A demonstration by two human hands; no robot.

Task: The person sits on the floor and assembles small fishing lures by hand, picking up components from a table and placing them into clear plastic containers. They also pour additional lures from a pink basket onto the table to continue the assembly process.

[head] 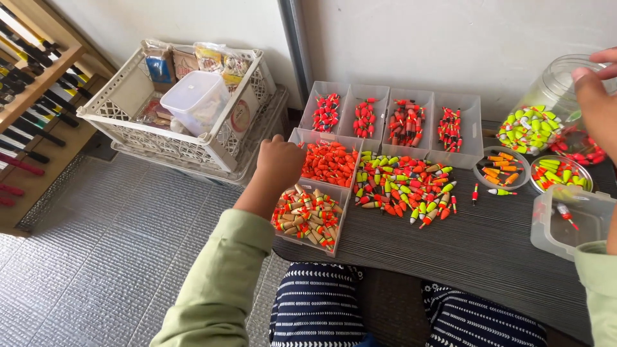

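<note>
Orange and neon-yellow fishing floats [405, 183] lie in a loose heap on the dark ribbed table [475, 250], and the work in hand looks like sorting them by kind into clear plastic boxes. The left hand [280, 160] hovers closed, knuckles up, over the near edge of the box of plain orange floats [329, 164], just above the box of wood-and-orange floats [308, 217]; whether it holds a float inside the fist cannot be told from this view. The right hand [598, 103] is up at the mouth of a clear plastic jar [553, 115] lying tilted at the table's far right, fingers spread at the rim and gripping nothing that shows, with yellow and red floats pooled inside. Behind the heap stands a row of four small compartments [395, 119] filled with red-striped slim floats, and beside the jar sit two round dishes [504, 168] of orange and yellow ones, plus a clear lidded tub [569, 222] near the right sleeve. A white crate [180, 109] of packets rests on the floor to the left. By my reading the sorting is partly done, since the heap is still large; the next move seems to call for picking single floats from the heap and matching colour and shape to the proper box.
</note>
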